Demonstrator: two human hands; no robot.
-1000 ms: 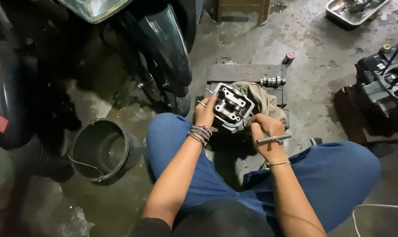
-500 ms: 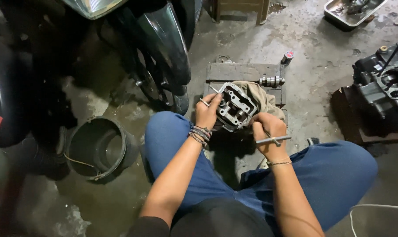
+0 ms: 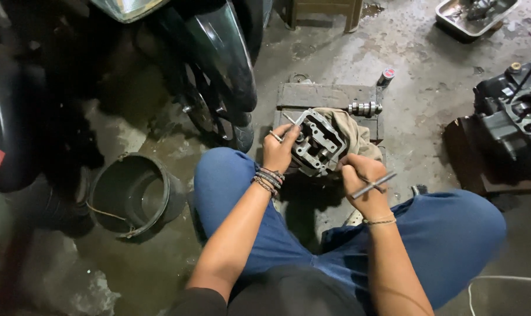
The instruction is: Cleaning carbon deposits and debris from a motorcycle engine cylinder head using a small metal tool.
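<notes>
A grey metal cylinder head [image 3: 318, 143] stands tilted on a beige rag [image 3: 352, 134] over a wooden block [image 3: 327, 96]. My left hand [image 3: 279, 150] grips its left side, with a ring on one finger and bead bracelets at the wrist. My right hand [image 3: 362, 186] holds a thin metal rod-like tool [image 3: 374, 185] at the head's lower right edge; the tool's working tip is hidden by my fingers. I sit with blue-trousered knees on both sides.
A motorcycle's front wheel and dark fender [image 3: 218, 70] stand close at the upper left. A black bucket [image 3: 131, 193] lies at the left. A camshaft [image 3: 365, 108] and small can [image 3: 385, 77] rest on the block. An engine case [image 3: 511, 126] sits right, a metal tray [image 3: 473, 14] far back.
The cylinder head has been turned slightly in my left hand. My right hand with the tool has moved a little closer to its lower edge.
</notes>
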